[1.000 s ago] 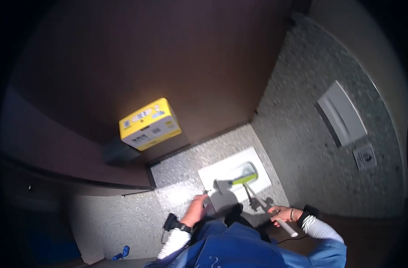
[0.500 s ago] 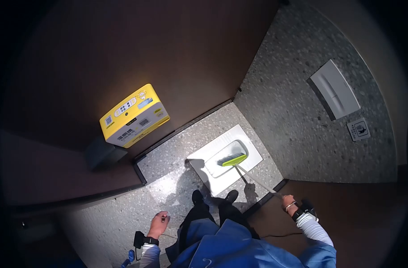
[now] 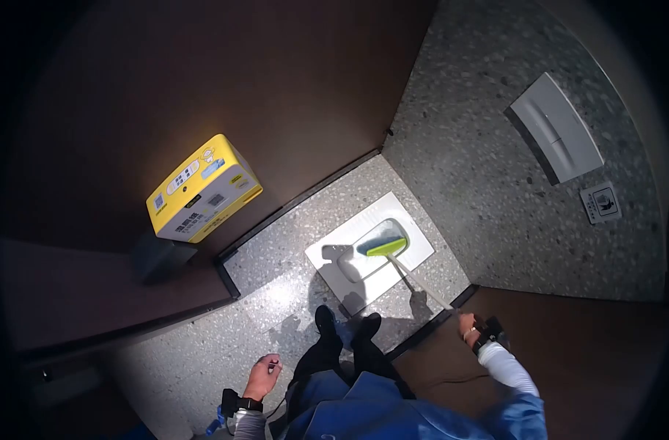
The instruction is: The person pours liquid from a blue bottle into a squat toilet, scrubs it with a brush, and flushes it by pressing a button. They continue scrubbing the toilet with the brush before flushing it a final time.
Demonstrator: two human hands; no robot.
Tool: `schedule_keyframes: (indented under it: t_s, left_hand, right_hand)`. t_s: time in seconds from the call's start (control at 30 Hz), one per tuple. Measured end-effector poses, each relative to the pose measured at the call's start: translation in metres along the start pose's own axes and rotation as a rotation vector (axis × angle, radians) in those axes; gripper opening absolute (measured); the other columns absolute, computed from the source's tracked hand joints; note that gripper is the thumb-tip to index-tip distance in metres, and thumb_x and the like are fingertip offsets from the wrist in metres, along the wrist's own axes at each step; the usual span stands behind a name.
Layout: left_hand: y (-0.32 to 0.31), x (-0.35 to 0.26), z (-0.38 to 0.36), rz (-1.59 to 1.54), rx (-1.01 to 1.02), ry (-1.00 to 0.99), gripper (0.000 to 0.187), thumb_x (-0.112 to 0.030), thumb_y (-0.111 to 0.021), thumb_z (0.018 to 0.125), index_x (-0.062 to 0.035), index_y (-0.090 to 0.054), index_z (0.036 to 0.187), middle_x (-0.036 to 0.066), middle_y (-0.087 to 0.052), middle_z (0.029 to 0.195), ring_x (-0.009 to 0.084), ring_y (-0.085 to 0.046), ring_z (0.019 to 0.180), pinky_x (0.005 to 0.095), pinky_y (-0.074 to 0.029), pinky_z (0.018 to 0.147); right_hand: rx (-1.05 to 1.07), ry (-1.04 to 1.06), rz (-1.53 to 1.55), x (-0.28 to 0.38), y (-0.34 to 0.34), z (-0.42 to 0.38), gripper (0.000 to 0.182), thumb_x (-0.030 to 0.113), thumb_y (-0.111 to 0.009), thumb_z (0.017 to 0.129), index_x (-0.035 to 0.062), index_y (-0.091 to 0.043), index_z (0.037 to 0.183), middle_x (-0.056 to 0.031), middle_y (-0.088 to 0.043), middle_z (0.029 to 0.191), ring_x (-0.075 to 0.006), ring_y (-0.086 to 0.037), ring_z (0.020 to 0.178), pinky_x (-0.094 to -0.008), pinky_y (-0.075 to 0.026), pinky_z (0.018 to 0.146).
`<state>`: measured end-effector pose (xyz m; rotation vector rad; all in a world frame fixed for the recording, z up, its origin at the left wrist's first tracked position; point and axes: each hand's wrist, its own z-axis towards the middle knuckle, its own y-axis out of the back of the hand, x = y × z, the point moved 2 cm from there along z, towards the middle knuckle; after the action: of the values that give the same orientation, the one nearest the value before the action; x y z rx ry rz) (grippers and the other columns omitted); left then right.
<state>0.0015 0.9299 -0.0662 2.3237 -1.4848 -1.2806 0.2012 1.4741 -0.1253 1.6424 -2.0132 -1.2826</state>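
Observation:
My right hand [image 3: 468, 326] is closed round the end of the pale handle of a green brush [image 3: 387, 248]. The brush head lies in the basin of a white squat toilet [image 3: 325, 254], its dark bristles turned toward the far left side. My left hand [image 3: 262, 376] hangs low beside my left leg, apart from the toilet, with its fingers curled in. A small dark spot shows at those fingertips; what they hold, if anything, I cannot make out.
A yellow and white box [image 3: 202, 192] is on the brown partition [image 3: 305, 81] to the left, above a dark grey bin-like box [image 3: 162, 257]. A grey-white panel [image 3: 556, 130] and a small sign [image 3: 601, 203] are on the speckled wall at right. My shoes [image 3: 324, 320] stand before the toilet.
The brush head has shifted slightly up and right within the basin, its bristles now lower against it. My right hand has moved a little up and left; my left hand stays low.

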Motion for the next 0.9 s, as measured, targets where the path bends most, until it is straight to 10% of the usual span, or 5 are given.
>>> schedule_keyframes:
  t_s: [0.1,0.27,0.37,0.43,0.9]
  left_hand:
    - [-0.002,-0.01,-0.004,-0.067,-0.096,-0.01,0.026,-0.013,-0.059,0.081,-0.004,-0.057,0.105,0.01,-0.061,0.088,0.0181,-0.061,0.077,0.0283,-0.048,0.067]
    - [0.001,-0.009,-0.028,-0.075,-0.203,0.046,0.026,-0.012,-0.06,0.079,-0.0023,-0.057,0.104,0.012,-0.06,0.09,0.02,-0.062,0.078,0.0292,-0.047,0.064]
    - [0.003,-0.011,-0.041,-0.035,-0.197,0.083,0.026,-0.011,-0.06,0.079,-0.0021,-0.057,0.103,0.012,-0.06,0.09,0.0203,-0.062,0.078,0.0294,-0.048,0.064]
    - [0.007,-0.018,-0.034,-0.067,-0.185,0.071,0.025,-0.011,-0.059,0.079,-0.0018,-0.057,0.102,0.013,-0.06,0.091,0.0207,-0.062,0.078,0.0295,-0.048,0.066]
    - [0.144,-0.032,0.081,0.287,0.137,-0.523,0.023,-0.012,-0.06,0.079,-0.002,-0.059,0.1,0.013,-0.061,0.086,0.0236,-0.061,0.077,0.0313,-0.048,0.068]
  right_hand:
    - [0.238,0.038,0.052,-0.031,-0.008,-0.028,0.041,0.017,-0.044,0.085,0.0161,-0.044,0.126,-0.0131,-0.064,0.077,-0.0298,-0.064,0.073,-0.0432,-0.051,0.064]
    - [-0.097,0.281,0.008,-0.055,-0.129,0.062,0.025,0.017,-0.04,0.087,0.012,-0.053,0.108,-0.0135,-0.06,0.071,-0.0274,-0.062,0.068,-0.0407,-0.049,0.055]
    - [-0.058,-0.22,0.473,-0.015,-0.052,0.08,0.018,0.021,-0.045,0.083,0.0105,-0.059,0.085,-0.0031,-0.062,0.079,-0.0184,-0.061,0.071,-0.0353,-0.043,0.05]
    - [-0.045,-0.068,-0.147,-0.002,-0.126,0.097,0.019,0.025,-0.047,0.084,0.013,-0.061,0.083,-0.0034,-0.064,0.077,-0.0199,-0.063,0.068,-0.036,-0.046,0.05]
    - [0.074,-0.724,0.754,0.178,0.058,-0.282,0.029,0.026,-0.056,0.078,0.033,-0.061,0.105,-0.0112,-0.064,0.083,-0.0298,-0.062,0.079,-0.041,-0.049,0.069]
